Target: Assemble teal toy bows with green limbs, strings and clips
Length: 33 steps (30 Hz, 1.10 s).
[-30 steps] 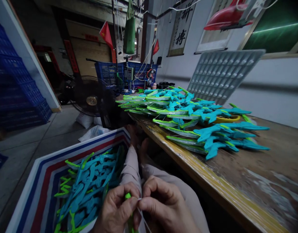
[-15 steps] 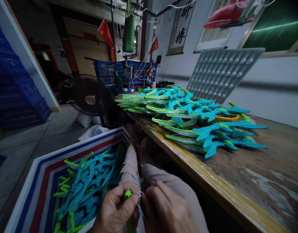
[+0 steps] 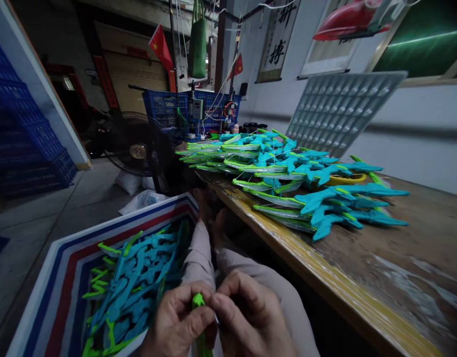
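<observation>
Low in the view, my left hand (image 3: 182, 317) is closed round the end of a bright green plastic piece (image 3: 199, 300), whose tip pokes up between thumb and fingers. My right hand (image 3: 247, 310) meets it from the right, thumb and forefinger pinched on a thin white string (image 3: 216, 318) beside the green tip. Only a short stretch of the string shows. The lower part of the green piece is mostly hidden by my hands.
A striped box (image 3: 70, 277) at the left holds turquoise and green toy parts (image 3: 139, 277). On the wooden table (image 3: 403, 248) at the right lies a heap of turquoise and green toy bows (image 3: 288, 173). A fan (image 3: 137, 148) stands beyond the box.
My right hand has moved left and up against the green tip, its fingers now pinched there. The white loop seen between my hands is now mostly hidden.
</observation>
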{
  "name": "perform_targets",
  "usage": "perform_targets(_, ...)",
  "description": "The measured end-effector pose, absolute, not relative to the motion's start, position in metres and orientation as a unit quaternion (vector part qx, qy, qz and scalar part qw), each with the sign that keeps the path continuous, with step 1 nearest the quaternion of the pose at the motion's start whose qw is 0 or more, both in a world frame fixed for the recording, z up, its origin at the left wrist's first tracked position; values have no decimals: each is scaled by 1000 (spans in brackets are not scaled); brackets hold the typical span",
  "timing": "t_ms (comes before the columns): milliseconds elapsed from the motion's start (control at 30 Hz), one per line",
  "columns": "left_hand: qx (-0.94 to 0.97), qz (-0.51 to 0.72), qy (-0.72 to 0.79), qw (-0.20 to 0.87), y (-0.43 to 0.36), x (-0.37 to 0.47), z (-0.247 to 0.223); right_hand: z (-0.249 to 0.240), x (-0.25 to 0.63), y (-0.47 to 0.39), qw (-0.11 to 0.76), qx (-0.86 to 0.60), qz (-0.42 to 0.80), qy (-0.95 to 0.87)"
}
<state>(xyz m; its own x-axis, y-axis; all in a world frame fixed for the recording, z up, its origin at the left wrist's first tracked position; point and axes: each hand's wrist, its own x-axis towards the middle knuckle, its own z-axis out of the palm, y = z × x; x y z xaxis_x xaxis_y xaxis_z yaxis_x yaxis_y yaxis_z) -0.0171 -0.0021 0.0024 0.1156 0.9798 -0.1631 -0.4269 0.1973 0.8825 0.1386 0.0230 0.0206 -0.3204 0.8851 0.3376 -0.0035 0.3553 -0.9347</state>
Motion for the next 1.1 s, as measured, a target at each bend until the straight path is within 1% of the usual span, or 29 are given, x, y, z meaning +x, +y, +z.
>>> perform_targets(100,337,531,407,663,-1,-17,-4,17,133,20,517,-324,444,-656)
perform_targets(167,332,528,424,656,0,-17,-5,17,132,19,524,-330,437,-652)
perform_targets(367,311,566,445,621,0,-13,2,13,144,17,440,-371,510,-639)
perform_targets(467,296,583,425,626,-2,-9,9,7,146,13,408,-381,577,-596)
perform_targets(567,282,567,396,665,-3,-9,16,5,145,12,421,-369,607,-564)
perform_targets(633,273,550,384,690,-4,-11,18,8,144,13,443,-351,564,-601)
perform_targets(767,267,525,380,713,-7,-19,17,20,144,19,479,-293,382,-734)
perform_targets(833,281,501,385,722,-7,-23,15,25,144,20,486,-262,322,-769)
perform_targets(967,292,481,387,730,-6,-26,15,28,143,20,486,-236,296,-788)
perform_targets(1100,310,514,401,692,-6,-20,13,27,144,19,463,-276,312,-782)
